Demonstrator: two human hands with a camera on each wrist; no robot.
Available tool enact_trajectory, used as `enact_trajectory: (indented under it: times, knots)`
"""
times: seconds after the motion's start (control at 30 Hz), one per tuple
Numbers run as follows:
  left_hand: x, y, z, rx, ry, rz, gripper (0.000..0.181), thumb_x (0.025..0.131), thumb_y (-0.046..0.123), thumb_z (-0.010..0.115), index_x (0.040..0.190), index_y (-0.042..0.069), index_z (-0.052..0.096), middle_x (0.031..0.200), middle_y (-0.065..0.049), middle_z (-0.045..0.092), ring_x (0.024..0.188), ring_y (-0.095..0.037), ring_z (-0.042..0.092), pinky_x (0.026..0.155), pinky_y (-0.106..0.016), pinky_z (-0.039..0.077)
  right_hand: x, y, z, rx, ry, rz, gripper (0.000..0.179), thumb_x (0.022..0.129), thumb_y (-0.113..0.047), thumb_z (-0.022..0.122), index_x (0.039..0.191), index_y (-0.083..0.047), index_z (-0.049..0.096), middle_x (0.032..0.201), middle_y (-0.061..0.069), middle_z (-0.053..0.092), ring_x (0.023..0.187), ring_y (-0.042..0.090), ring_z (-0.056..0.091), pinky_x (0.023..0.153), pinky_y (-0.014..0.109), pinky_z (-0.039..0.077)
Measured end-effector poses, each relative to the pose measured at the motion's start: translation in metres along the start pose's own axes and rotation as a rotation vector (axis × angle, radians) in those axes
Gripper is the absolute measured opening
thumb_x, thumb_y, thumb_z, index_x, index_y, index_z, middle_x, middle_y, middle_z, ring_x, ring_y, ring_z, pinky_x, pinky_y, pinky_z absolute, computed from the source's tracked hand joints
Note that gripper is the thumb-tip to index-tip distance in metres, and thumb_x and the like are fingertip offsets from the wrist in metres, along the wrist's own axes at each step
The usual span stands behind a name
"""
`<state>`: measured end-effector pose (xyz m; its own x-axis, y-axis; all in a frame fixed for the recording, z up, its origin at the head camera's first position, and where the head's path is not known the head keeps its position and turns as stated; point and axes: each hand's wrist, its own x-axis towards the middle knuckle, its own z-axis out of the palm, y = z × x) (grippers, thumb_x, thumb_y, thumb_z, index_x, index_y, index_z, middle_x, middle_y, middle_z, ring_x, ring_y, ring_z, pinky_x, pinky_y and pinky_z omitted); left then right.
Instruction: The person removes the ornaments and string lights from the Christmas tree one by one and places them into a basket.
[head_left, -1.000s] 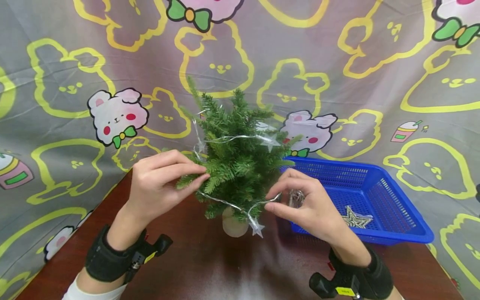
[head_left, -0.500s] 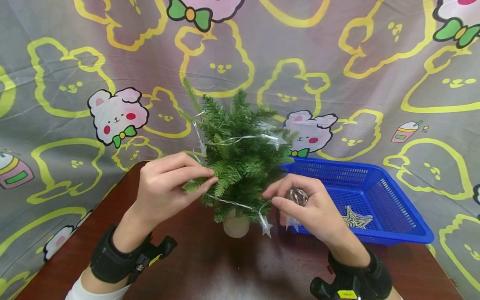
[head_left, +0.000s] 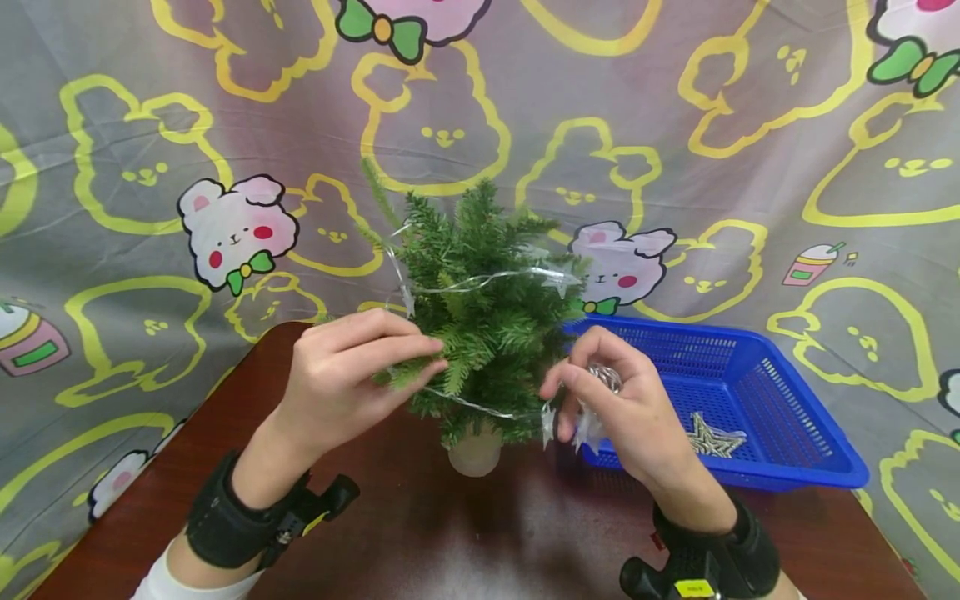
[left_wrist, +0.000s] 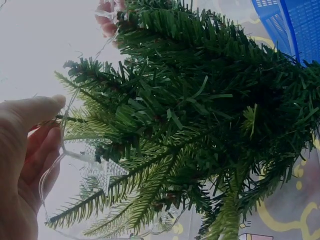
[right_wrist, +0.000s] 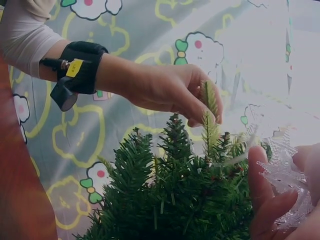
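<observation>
A small artificial Christmas tree (head_left: 495, 325) stands on a pale round base (head_left: 475, 457). Clear string lights with star-shaped covers wrap around its branches, one star (head_left: 561, 280) showing at the upper right. With thumb and fingertips, my left hand (head_left: 360, 371) pinches a branch at the tree's left side; in the left wrist view the light cord (left_wrist: 64, 135) passes right by these fingers. My right hand (head_left: 626, 408), to the lower right of the tree, holds the gathered rest of the string lights (right_wrist: 285, 185). From it the cord runs across the tree's front to the left.
Behind my right hand a blue plastic basket (head_left: 813, 392) stands on the dark red-brown table (head_left: 375, 517). Inside lies a gold glittery star (head_left: 712, 437). A patterned cloth (head_left: 465, 100) hangs close behind the tree.
My left hand has shifted slightly right, the tree's lower part moving with it. The right hand has drawn the lower cord rightward, and the star hanging from it now sits at the right fingertips.
</observation>
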<state>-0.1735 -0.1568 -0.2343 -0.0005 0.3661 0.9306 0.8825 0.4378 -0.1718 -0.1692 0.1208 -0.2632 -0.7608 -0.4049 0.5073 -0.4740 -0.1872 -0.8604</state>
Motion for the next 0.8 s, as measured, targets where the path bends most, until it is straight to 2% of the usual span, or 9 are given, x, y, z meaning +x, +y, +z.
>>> enact_trajectory:
  times: [0.2, 0.3, 0.43, 0.5, 0.57, 0.63, 0.67, 0.73, 0.8]
  knots:
    - [-0.001, -0.002, -0.007, -0.039, -0.018, -0.058, 0.032, 0.090, 0.033, 0.073, 0.101, 0.003, 0.077, 0.088, -0.007, 0.074, 0.072, -0.013, 0.063, 0.058, -0.022, 0.044, 0.001, 0.000, 0.001, -0.039, 0.030, -0.016, 0.015, 0.104, -0.003, 0.044, 0.092, -0.011, 0.048, 0.082, 0.001, 0.064, 0.059, 0.016, 0.062, 0.047, 0.032, 0.052]
    - [-0.001, -0.005, -0.011, -0.102, 0.005, -0.088, 0.041, 0.088, 0.040, 0.074, 0.103, 0.002, 0.076, 0.092, -0.009, 0.074, 0.080, -0.016, 0.066, 0.071, -0.021, 0.051, 0.001, -0.001, 0.002, -0.069, 0.040, -0.026, 0.014, 0.104, -0.004, 0.044, 0.093, -0.011, 0.048, 0.082, 0.000, 0.064, 0.064, 0.017, 0.063, 0.051, 0.032, 0.053]
    - [-0.003, -0.013, -0.015, -0.203, 0.049, -0.127, 0.051, 0.087, 0.048, 0.071, 0.101, 0.000, 0.076, 0.093, -0.014, 0.073, 0.089, -0.017, 0.067, 0.090, -0.019, 0.052, 0.001, -0.002, 0.002, 0.004, -0.019, -0.032, 0.013, 0.105, -0.003, 0.039, 0.098, -0.009, 0.048, 0.087, 0.001, 0.062, 0.063, 0.023, 0.067, 0.056, 0.043, 0.059]
    - [-0.005, -0.018, -0.017, -0.249, 0.079, -0.152, 0.055, 0.089, 0.052, 0.068, 0.100, -0.002, 0.076, 0.092, -0.016, 0.073, 0.090, -0.014, 0.067, 0.090, -0.019, 0.051, 0.000, -0.003, 0.003, 0.038, -0.043, -0.027, 0.013, 0.106, -0.003, 0.038, 0.100, -0.009, 0.048, 0.088, 0.002, 0.061, 0.064, 0.026, 0.068, 0.060, 0.049, 0.060]
    - [-0.006, -0.024, -0.020, -0.270, 0.109, -0.185, 0.058, 0.091, 0.053, 0.065, 0.099, -0.003, 0.075, 0.092, -0.017, 0.072, 0.087, -0.010, 0.067, 0.080, -0.015, 0.049, 0.000, -0.003, 0.003, 0.034, -0.048, -0.025, 0.013, 0.106, -0.003, 0.038, 0.100, -0.008, 0.048, 0.089, 0.003, 0.060, 0.066, 0.026, 0.068, 0.063, 0.050, 0.060]
    - [-0.008, -0.031, -0.024, -0.270, 0.139, -0.229, 0.057, 0.093, 0.051, 0.063, 0.098, -0.005, 0.075, 0.092, -0.017, 0.072, 0.085, -0.007, 0.066, 0.067, -0.013, 0.041, 0.000, -0.004, 0.004, 0.012, -0.037, -0.018, 0.012, 0.105, -0.003, 0.040, 0.099, -0.008, 0.049, 0.088, 0.004, 0.060, 0.067, 0.025, 0.069, 0.061, 0.050, 0.059]
    - [-0.008, -0.035, -0.026, -0.267, 0.154, -0.256, 0.054, 0.094, 0.048, 0.063, 0.097, -0.005, 0.075, 0.092, -0.016, 0.073, 0.084, -0.007, 0.066, 0.065, -0.013, 0.040, 0.000, -0.005, 0.005, -0.002, -0.030, -0.013, 0.012, 0.105, -0.004, 0.041, 0.098, -0.008, 0.049, 0.087, 0.004, 0.060, 0.066, 0.025, 0.069, 0.059, 0.048, 0.059]
    - [-0.010, -0.042, -0.031, -0.243, 0.168, -0.326, 0.045, 0.095, 0.038, 0.065, 0.098, -0.006, 0.074, 0.094, -0.014, 0.073, 0.084, -0.006, 0.066, 0.064, -0.014, 0.040, 0.000, -0.006, 0.005, -0.029, -0.012, 0.000, 0.011, 0.105, -0.004, 0.043, 0.097, -0.009, 0.049, 0.086, 0.004, 0.058, 0.064, 0.025, 0.070, 0.056, 0.047, 0.059]
    - [-0.011, -0.051, -0.034, -0.216, 0.168, -0.404, 0.031, 0.095, 0.022, 0.067, 0.100, -0.007, 0.074, 0.096, -0.007, 0.074, 0.089, -0.005, 0.066, 0.071, -0.015, 0.047, 0.000, -0.007, 0.006, -0.065, 0.010, 0.019, 0.010, 0.104, -0.005, 0.045, 0.096, -0.010, 0.049, 0.087, 0.004, 0.057, 0.061, 0.024, 0.070, 0.046, 0.042, 0.055]
